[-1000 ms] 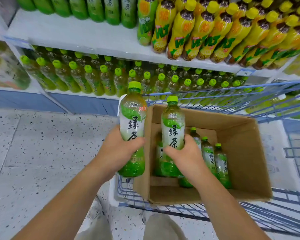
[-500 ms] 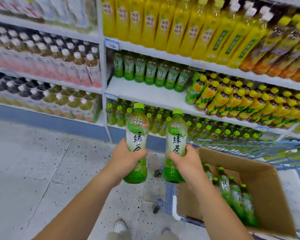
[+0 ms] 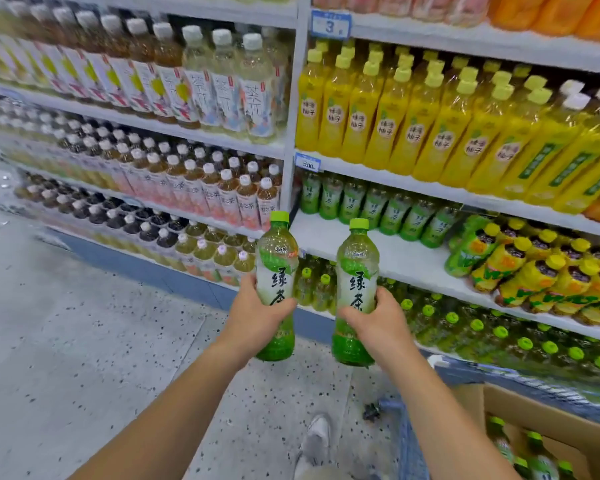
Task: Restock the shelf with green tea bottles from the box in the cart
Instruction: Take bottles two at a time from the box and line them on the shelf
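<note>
Speckled grey terrazzo floor (image 3: 84,341) fills the view from 6 to 9 o'clock under even, bright light. White shop shelving (image 3: 406,261) runs across from 9 to 3 o'clock in stacked tiers. A white upright (image 3: 293,126) at 12 o'clock splits its bays, and a blue kick plinth (image 3: 142,268) runs along its foot. Blue-edged price tags (image 3: 330,26) sit on the shelf edges just beside the upright. On its 10 o'clock side stand white-capped tea bottles (image 3: 222,88). At 1 to 2 o'clock stand yellow drink bottles (image 3: 413,126).

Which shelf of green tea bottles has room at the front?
The second shelf up in the right bay: its green tea row stands at the back with bare board in front. The bottom-shelf bottles below look packed to the edge.
</note>
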### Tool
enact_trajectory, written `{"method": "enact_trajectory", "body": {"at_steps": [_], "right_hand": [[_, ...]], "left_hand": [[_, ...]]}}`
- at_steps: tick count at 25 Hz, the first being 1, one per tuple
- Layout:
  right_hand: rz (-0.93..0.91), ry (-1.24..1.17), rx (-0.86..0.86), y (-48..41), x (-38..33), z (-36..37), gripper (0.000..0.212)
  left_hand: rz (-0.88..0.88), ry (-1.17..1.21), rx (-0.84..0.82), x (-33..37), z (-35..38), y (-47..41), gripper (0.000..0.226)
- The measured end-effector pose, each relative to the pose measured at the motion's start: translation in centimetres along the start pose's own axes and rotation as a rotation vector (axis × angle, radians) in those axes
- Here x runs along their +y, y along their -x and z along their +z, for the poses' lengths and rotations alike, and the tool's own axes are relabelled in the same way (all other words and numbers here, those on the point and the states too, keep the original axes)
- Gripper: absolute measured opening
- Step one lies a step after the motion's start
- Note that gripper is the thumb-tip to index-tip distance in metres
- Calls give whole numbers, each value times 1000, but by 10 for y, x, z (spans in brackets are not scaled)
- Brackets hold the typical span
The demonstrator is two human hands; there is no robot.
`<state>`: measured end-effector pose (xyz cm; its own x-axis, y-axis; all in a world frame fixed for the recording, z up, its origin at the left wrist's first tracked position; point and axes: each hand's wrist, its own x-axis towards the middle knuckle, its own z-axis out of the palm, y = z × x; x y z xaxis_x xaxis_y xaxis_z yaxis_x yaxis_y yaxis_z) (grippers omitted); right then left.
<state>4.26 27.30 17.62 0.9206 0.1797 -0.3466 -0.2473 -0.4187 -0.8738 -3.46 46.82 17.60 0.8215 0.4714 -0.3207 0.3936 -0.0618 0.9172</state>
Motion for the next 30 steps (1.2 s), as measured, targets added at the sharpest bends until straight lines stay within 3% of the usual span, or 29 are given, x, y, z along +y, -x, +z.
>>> {"method": "enact_trajectory", "body": {"at_steps": [3, 11, 19, 30], "right_hand": [[-20, 12, -23, -45, -12, 18, 40], [-27, 113, -75, -169, -6, 55, 44], [-1, 128, 62, -273, 57, 87, 44], [-248, 37, 214, -381, 82, 108, 62]], "left_hand": [[49, -52, 51, 4, -1, -48, 41], [82, -114, 36, -21, 25, -183, 46], [111, -221, 15, -74, 59, -320, 46], [488, -194, 14, -92, 103, -406, 58]]}}
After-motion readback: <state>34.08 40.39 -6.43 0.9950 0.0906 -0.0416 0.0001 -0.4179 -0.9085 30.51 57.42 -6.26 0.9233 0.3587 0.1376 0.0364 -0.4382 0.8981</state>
